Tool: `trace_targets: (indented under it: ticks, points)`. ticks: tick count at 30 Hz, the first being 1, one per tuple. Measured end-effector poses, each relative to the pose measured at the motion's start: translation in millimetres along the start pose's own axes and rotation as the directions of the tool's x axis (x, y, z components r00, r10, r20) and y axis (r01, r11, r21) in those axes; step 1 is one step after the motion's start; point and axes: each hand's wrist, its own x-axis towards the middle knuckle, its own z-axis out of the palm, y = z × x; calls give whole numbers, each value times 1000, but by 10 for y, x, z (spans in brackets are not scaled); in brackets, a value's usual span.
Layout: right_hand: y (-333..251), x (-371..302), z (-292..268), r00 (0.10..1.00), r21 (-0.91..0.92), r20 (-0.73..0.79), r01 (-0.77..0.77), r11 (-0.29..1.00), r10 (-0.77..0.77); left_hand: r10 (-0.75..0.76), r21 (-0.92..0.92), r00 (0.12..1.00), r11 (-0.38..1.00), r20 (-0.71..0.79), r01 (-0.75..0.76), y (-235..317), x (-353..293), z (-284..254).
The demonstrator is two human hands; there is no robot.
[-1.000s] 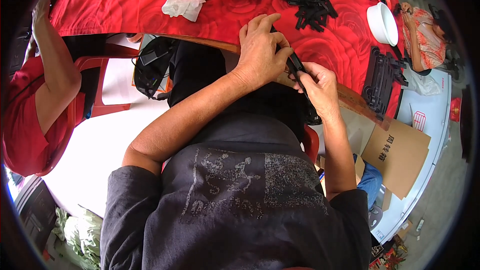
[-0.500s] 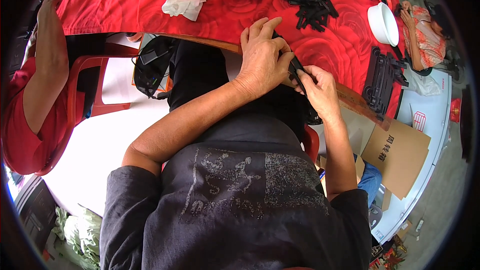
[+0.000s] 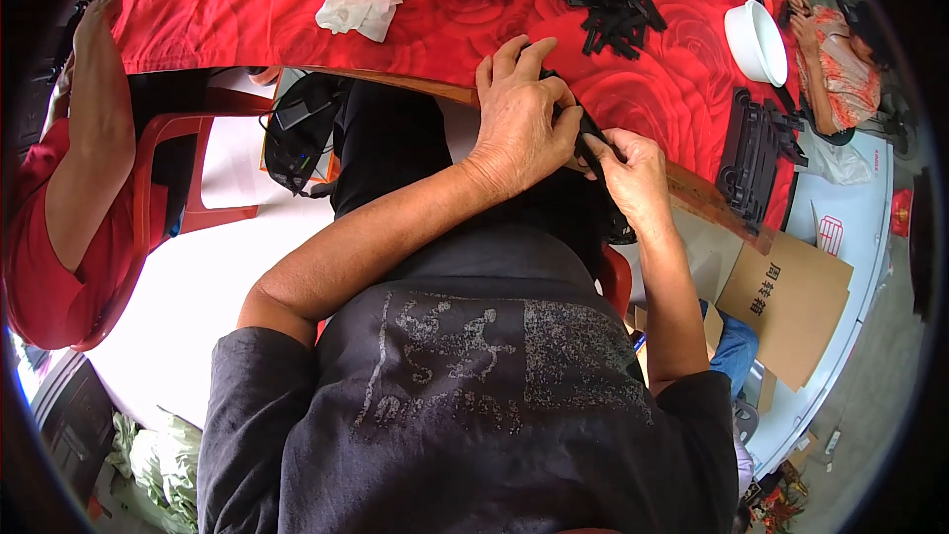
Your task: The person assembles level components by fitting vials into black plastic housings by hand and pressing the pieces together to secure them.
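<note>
One red-clothed table (image 3: 217, 20), cardboard (image 3: 799, 311) nearby, has a curled left hand (image 3: 524, 127) and right hand (image 3: 636, 178) gripping a black bar (image 3: 590, 131) alongside.

Bright, fairly even daylight-like lighting. Smooth white surface (image 3: 208, 307) at left blown out. Faded-print black T-shirt (image 3: 494, 475) and shaded area below the red rose-patterned cloth-covered desk (image 3: 435, 40) run dark. Both bare hands (image 3: 524, 124) (image 3: 635, 176) reasonably sharp. Heavy fisheye bend; rim soft, corners vignetted black.
</note>
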Motion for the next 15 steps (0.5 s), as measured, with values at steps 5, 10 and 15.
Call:
trace_targets:
  ticks: [5, 10, 15]
  points:
    - [74, 47, -6, 995, 199, 69, -84, 976, 72, -2, 39, 1000, 999, 6, 2, 27, 10, 6]
    - [24, 42, 7, 985, 278, 108, -160, 947, 135, -11, 42, 1000, 999, 12, 10, 40, 26, 1]
    - [41, 13, 36, 984, 334, 106, -170, 927, 142, 5, 108, 998, 994, 60, -12, 103, 20, -108]
